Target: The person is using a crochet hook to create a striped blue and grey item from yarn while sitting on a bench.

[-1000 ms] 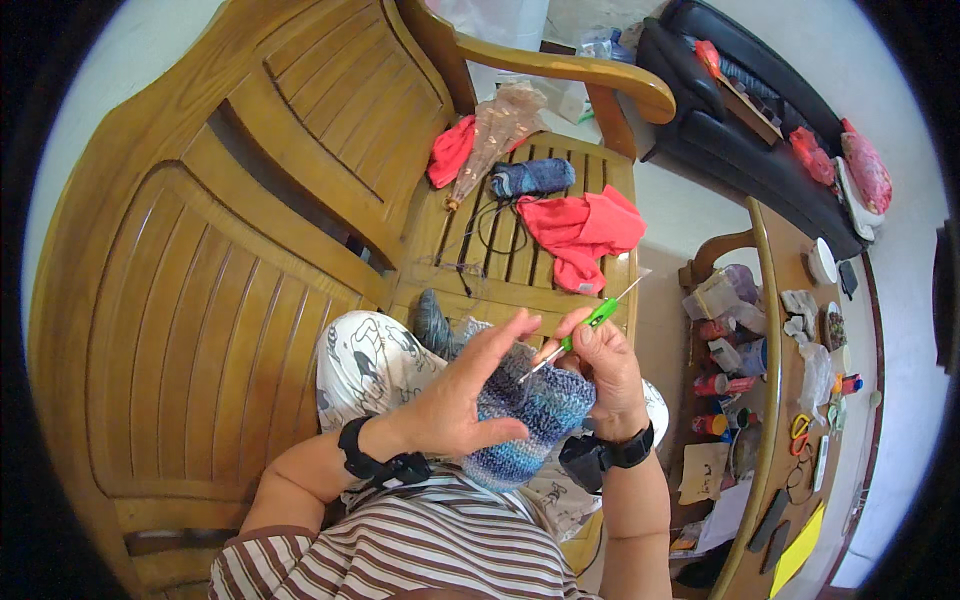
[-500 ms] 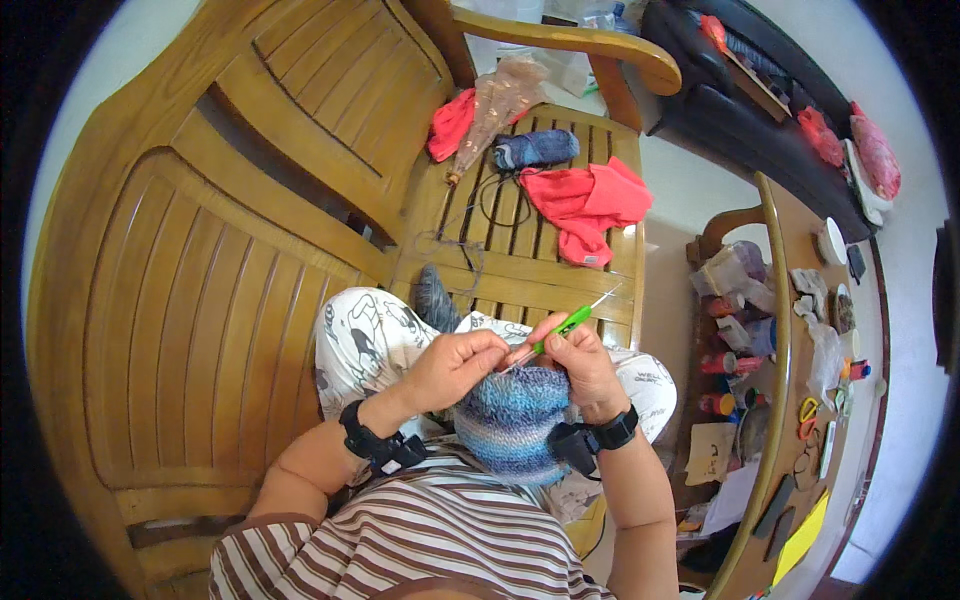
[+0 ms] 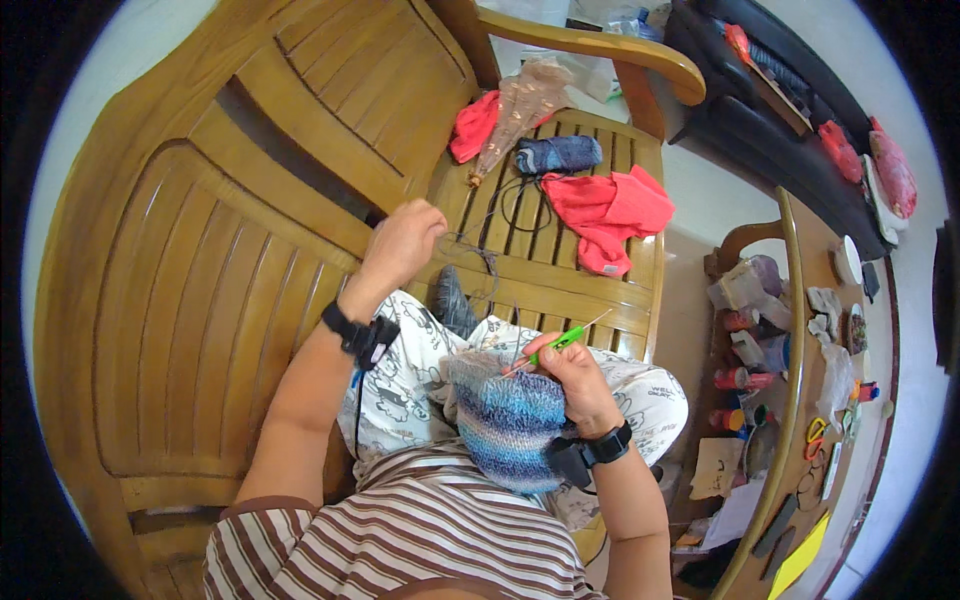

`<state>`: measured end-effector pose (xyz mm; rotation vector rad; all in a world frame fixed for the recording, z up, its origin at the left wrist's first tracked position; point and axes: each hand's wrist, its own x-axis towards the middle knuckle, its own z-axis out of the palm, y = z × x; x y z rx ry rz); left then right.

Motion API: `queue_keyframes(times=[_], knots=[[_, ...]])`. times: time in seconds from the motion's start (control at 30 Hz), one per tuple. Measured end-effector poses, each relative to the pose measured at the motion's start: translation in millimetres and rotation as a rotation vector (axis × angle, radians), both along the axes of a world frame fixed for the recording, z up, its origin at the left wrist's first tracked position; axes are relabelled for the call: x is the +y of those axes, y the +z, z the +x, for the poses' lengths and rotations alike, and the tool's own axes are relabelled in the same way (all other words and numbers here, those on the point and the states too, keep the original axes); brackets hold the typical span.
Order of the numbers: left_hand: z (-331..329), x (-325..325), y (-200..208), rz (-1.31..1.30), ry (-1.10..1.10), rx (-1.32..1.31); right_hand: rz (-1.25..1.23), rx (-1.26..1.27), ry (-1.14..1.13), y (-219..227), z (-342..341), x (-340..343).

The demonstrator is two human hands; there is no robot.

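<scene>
My right hand [image 3: 575, 378] grips a crochet hook [image 3: 558, 346] with a green handle and a thin metal shaft. The same hand steadies a striped crocheted piece [image 3: 510, 425] in blue, white and grey on my lap. A grey strand rises from the work near the hook. My left hand [image 3: 403, 243] is apart from the piece, raised beside the bench back with fingers closed at the loose grey yarn [image 3: 485, 262]; the exact grip is partly hidden. Farther along the bench lies a dark blue ball of yarn [image 3: 560, 154].
On the wooden bench [image 3: 600, 290] are a red cloth [image 3: 612, 215] and a brown patterned folded item [image 3: 520, 115]. At right stands a wooden table [image 3: 785, 440] with orange-handled scissors [image 3: 816, 438] and a white bowl [image 3: 848, 262]. A black sofa [image 3: 720, 110] is behind.
My left hand has left the crocheted piece and moved up and left, over the bench. My right hand stays at the piece with the hook. The view has shifted slightly.
</scene>
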<state>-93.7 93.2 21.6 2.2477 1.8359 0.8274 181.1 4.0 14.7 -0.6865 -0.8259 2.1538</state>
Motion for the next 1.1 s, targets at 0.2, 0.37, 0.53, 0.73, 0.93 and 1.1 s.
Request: queue_keyframes(times=[0.2, 0.37, 0.53, 0.73, 0.93, 1.1], knots=[[65.1, -57.6, 18.5, -0.518, -0.547, -0.616, -0.028, 0.059, -0.045, 15.1, 25.0, -0.8], [91.2, -65.1, 0.5, -0.590, -0.889, -0.510, 0.199, -0.103, 0.152, 51.4, 20.5, -18.2], [51.9, -18.5, -14.4, -0.359, -0.607, -0.327, 0.307, 0.273, 0.190, 75.0, 54.2, -34.4], [-11.8, 14.8, 6.7, -0.289, 0.306, 0.334, 0.040, 0.056, 0.156, 39.5, 33.3, -26.7], [-24.0, -19.5, -2.4, -0.214, -0.047, 0.316, -0.136, 0.094, 0.014, 21.9, 0.1, 7.1], [28.0, -53.4, 36.1, -0.468, -0.332, -0.680, -0.178, 0.057, 0.036, 4.6, -2.4, 16.6]])
